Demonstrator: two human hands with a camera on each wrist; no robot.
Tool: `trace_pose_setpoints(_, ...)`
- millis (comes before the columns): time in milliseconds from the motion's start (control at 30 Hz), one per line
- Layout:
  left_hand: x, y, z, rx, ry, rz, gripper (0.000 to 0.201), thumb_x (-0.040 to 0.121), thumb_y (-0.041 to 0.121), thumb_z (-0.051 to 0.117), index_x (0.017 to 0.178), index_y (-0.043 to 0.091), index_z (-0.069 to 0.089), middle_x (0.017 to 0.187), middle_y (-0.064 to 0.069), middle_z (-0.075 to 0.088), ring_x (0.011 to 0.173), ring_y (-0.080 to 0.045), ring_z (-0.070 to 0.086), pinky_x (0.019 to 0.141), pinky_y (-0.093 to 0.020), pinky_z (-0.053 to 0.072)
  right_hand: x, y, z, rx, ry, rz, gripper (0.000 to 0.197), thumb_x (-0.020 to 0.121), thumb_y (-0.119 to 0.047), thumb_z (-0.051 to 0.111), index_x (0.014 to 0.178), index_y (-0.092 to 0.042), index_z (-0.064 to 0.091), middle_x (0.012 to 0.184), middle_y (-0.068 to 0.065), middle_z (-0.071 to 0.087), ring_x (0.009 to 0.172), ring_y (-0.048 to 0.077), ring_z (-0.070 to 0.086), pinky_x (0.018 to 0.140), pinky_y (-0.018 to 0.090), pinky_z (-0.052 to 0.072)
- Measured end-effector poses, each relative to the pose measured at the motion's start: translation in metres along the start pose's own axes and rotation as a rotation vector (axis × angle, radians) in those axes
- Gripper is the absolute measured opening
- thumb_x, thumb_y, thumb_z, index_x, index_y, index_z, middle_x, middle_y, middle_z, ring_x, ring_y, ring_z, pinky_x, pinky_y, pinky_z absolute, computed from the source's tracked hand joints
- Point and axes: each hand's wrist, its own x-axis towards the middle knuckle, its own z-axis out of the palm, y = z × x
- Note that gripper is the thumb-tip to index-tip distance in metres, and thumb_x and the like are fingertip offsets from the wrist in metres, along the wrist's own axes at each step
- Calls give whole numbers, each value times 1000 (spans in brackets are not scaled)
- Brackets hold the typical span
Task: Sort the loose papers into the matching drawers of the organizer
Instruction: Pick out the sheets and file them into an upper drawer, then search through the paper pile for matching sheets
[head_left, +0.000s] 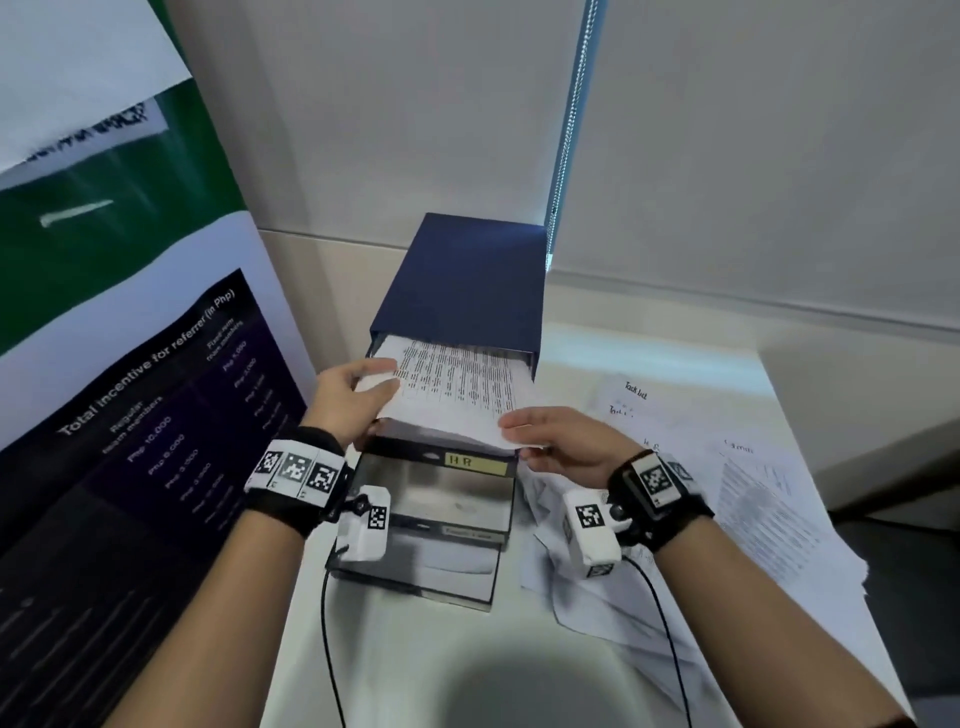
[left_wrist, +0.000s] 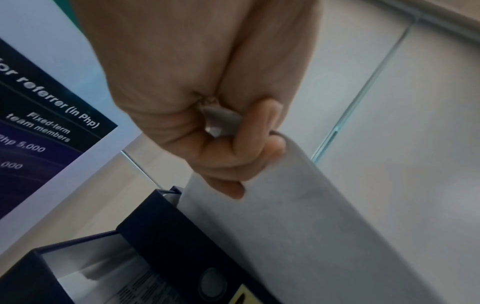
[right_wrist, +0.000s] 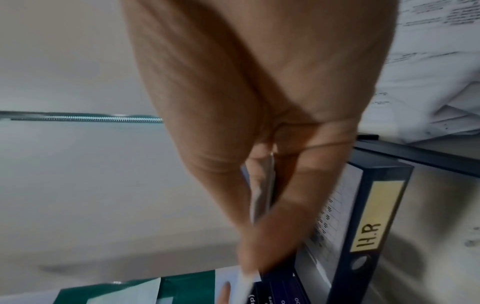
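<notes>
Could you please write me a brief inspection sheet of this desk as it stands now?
Surface: white desk, bare at the front.
Job's things: blue organizer, three drawers pulled out, one labelled HR; printed sheet over the top drawer.
Clutter: loose papers on the right.
Grippers: left hand and right hand each pinch the sheet.
Cables: black wrist-camera cables.
Surroundings: poster left, blinds behind.
</notes>
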Motion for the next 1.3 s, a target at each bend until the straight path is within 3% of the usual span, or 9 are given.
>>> trace_pose_setpoints(67, 10, 3, 13, 74, 114, 65, 22, 90, 14, 69, 112, 15, 70, 113, -4, 68, 70, -13, 62, 48, -20, 49, 11, 0, -5, 86, 80, -62, 17, 90, 3, 63, 105, -3, 67, 76, 3, 61, 52, 6, 58, 51, 13, 53)
trace_pose_setpoints(233, 28, 2, 42, 553, 346, 386, 23, 82, 26, 73, 105, 27, 71, 124, -6, 45, 118, -24, 48, 106, -39, 39, 48, -25, -10, 347, 253, -133, 11, 90, 4, 64, 100, 5, 68, 88, 8, 66, 63, 6, 65, 57, 13, 55)
trace_pose_setpoints(433, 40, -11, 85, 915, -47, 500, 38, 100, 47, 41, 97, 29, 74, 103, 12, 69, 100, -13, 60, 102, -41, 24, 64, -39, -16, 330, 94, -117, 35, 91, 12, 55, 125, 9, 55, 113, 17, 63, 103, 21, 65, 86, 23, 57)
trace_pose_setpoints(600, 52, -26, 101, 1149, -2, 355, 52, 102, 46, 30, 85, 21, 72, 86, -1, 71, 90, -25, 62, 103, -44, 27, 49, -8, -78, 409, 1, -125, 26, 98, 2, 50, 123, 3, 58, 118, 27, 66, 110, 30, 67, 93, 31, 55)
trace_pose_setpoints(767, 50, -7, 135, 897, 16, 520, 38, 101, 38, 43, 84, 19, 71, 88, 0, 67, 86, -23, 60, 99, -44, 34, 31, 94, -202, 7, 582, 104, 32, 94, -11, 63, 124, 1, 61, 103, 16, 69, 83, 25, 67, 81, 40, 60)
trace_pose_setpoints(933, 18, 15, 220, 412, -450, 824, 32, 96, 24, 56, 65, 17, 50, 68, 5, 52, 69, -17, 51, 70, -27, 42, 11, 185, -267, -752, 854, 654, 98, 69, -56, 81, 141, -7, 38, 146, 25, 37, 127, 41, 47, 102, 49, 45)
trace_pose_setpoints(1067, 11, -43, 299, 493, -648, 436, 22, 93, 30, 59, 74, 18, 60, 79, -2, 62, 77, -18, 58, 74, -32, 47, 12, 207, -260, -631, 948, 445, 95, 60, -40, 92, 132, -5, 40, 135, 20, 51, 120, 37, 54, 97, 47, 50)
trace_pose_setpoints(1167, 16, -119, 330, 738, -612, 10, 32, 90, 23, 64, 121, 12, 62, 118, -8, 63, 107, -24, 61, 95, -34, 50, 15, 204, -258, -616, 968, 389, 91, 62, -32, 92, 133, -4, 43, 132, 16, 54, 119, 33, 56, 98, 42, 49)
trace_pose_setpoints(1300, 3, -166, 347, 769, -499, -95, 38, 89, 22, 66, 124, 8, 62, 121, -12, 61, 108, -29, 61, 97, -37, 51, 13, 213, -249, -799, 913, 266, 88, 81, -21, 79, 148, -2, 25, 144, 21, 39, 121, 33, 54, 102, 39, 47)
